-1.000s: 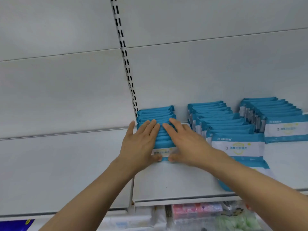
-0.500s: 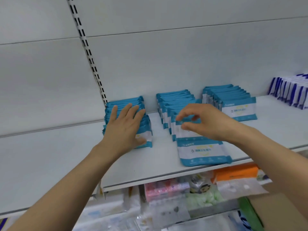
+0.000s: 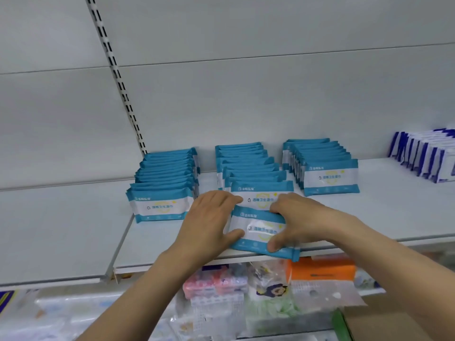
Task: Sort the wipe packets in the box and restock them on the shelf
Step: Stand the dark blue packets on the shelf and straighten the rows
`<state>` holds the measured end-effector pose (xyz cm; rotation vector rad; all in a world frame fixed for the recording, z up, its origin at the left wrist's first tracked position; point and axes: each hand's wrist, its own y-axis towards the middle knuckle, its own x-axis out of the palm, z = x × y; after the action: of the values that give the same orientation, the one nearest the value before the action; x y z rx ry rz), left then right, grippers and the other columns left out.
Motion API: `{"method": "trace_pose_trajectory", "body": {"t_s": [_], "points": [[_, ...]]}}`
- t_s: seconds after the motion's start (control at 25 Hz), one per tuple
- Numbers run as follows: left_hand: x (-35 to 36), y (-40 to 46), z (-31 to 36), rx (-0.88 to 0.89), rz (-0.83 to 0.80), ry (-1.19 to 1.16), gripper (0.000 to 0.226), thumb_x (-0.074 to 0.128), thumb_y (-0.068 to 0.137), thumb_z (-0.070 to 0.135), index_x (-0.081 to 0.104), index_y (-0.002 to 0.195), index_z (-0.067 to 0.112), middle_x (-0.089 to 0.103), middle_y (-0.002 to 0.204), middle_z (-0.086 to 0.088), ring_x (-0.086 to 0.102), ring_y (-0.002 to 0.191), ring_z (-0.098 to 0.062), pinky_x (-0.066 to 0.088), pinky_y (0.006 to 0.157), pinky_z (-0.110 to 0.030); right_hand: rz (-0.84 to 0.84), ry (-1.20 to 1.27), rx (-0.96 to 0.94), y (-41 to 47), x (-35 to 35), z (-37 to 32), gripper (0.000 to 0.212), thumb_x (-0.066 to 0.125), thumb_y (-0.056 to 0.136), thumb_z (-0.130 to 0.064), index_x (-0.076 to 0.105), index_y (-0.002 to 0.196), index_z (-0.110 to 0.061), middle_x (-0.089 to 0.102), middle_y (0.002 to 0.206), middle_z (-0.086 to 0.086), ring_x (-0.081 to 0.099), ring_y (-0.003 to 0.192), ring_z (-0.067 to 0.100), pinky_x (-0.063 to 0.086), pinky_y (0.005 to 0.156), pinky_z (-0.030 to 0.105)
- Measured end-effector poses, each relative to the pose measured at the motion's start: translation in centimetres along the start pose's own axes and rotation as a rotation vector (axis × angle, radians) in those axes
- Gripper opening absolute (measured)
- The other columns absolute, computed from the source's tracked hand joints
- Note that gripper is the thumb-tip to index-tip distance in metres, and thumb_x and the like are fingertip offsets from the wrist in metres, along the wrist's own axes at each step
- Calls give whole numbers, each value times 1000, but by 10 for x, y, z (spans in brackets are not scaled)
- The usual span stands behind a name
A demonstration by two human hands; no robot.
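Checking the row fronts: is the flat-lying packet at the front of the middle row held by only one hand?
No, both the left hand and right hand grip the flat teal packet.

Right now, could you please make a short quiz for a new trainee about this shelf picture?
1. True or false: both hands hold the same packet.
2. How many rows of teal packets stand on the shelf? A) two B) three C) five
3. Fill in: the held packet lies at the shelf's ____ edge, before the middle row.

Key:
1. True: the left hand and right hand grip its two ends.
2. B: left row, middle row, right row.
3. front
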<state>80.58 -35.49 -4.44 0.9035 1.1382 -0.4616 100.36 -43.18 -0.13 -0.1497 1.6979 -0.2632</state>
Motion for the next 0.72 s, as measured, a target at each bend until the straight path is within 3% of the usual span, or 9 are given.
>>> {"method": "trace_pose_trajectory", "body": {"t_s": [0.08, 0.2, 0.32, 0.4, 0.48, 0.56, 0.64, 0.72], "points": [[2, -3, 3, -59, 33, -20, 68, 68, 82, 48, 44, 140, 23, 46, 139, 3, 40, 130, -18, 28, 110, -32, 144, -71, -83, 3, -2, 1, 41, 69, 70, -64, 50, 79, -28, 44, 91, -9, 42, 89, 13, 37, 71, 31], [4, 7, 11, -127, 94, -40, 79, 69, 80, 51, 38, 145, 18, 41, 145, -2, 37, 133, -21, 31, 112, -36, 424, -200, -172, 17, -4, 1, 33, 63, 80, -57, 58, 95, -28, 37, 92, -8, 37, 93, 15, 32, 77, 31], [7, 27, 12, -90, 61, 138, 91, 76, 71, 53, 38, 145, 16, 42, 146, -6, 40, 133, -26, 32, 112, -42, 645, -170, -159, 28, 8, 6, 39, 72, 76, -50, 59, 100, -23, 40, 96, -6, 44, 97, 18, 35, 79, 32], [9, 41, 11, -70, -20, 233, 95, 76, 69, 54, 36, 147, 18, 42, 144, -3, 40, 133, -25, 31, 113, -45, 814, 15, -58, 29, 23, 12, 60, 83, 64, -41, 53, 110, -19, 47, 111, -1, 46, 104, 21, 41, 83, 34], [12, 51, 9, -48, -51, 298, 94, 78, 62, 54, 43, 142, 18, 51, 128, -3, 48, 120, -25, 40, 103, -42, 776, 440, 55, 27, 35, 18, 94, 87, 62, -31, 33, 138, -18, 41, 133, -2, 40, 121, 18, 39, 96, 31], [16, 58, 10, -37, -9, 344, 88, 82, 52, 53, 55, 127, 16, 54, 106, -3, 53, 100, -24, 46, 85, -38, 565, 855, 78, 27, 42, 18, 104, 87, 67, -21, 19, 146, -25, 47, 128, -16, 47, 119, 6, 40, 90, 14], [19, 61, 11, -40, 67, 373, 74, 84, 44, 48, 60, 107, 18, 52, 94, -1, 51, 88, -22, 44, 75, -35, 519, 915, 24, 39, 46, 22, 90, 83, 71, -12, 27, 141, -28, 50, 112, -29, 55, 107, -2, 41, 74, 1], [22, 64, 10, -56, 120, 394, 67, 84, 42, 41, 60, 100, 18, 52, 94, -2, 52, 88, -23, 43, 76, -36, 557, 856, -11, 48, 44, 21, 86, 81, 74, -13, 29, 139, -29, 48, 114, -26, 53, 103, -7, 40, 77, -2]]}}
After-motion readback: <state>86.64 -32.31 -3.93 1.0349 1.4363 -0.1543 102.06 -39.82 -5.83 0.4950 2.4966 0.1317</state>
